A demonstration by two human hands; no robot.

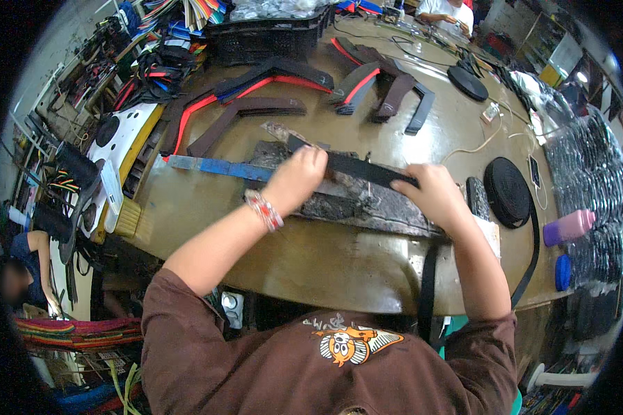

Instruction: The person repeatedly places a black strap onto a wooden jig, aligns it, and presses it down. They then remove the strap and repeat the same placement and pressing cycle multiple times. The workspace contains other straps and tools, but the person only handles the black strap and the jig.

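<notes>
A black webbing strap (367, 169) runs taut between my two hands over a worn, grey-stained block (367, 213) on the table. My left hand (296, 181), with a beaded bracelet at the wrist, is closed on the strap near its left end. On the right, my right hand (432, 194) pinches the same strap between thumb and fingers. A long flat bar with blue patches (218, 168) sticks out from the block's left side, partly behind my left hand. Another length of black strap (428, 283) hangs over the table's near edge.
Stacks of bent dark strips (246, 107), some red-edged, lie beyond my hands. A roll of black webbing (509, 192) sits at right, near a phone (534, 171) and a pink-purple bottle (567, 228). A black crate (266, 43) stands far back. Another person (446, 15) sits across the table.
</notes>
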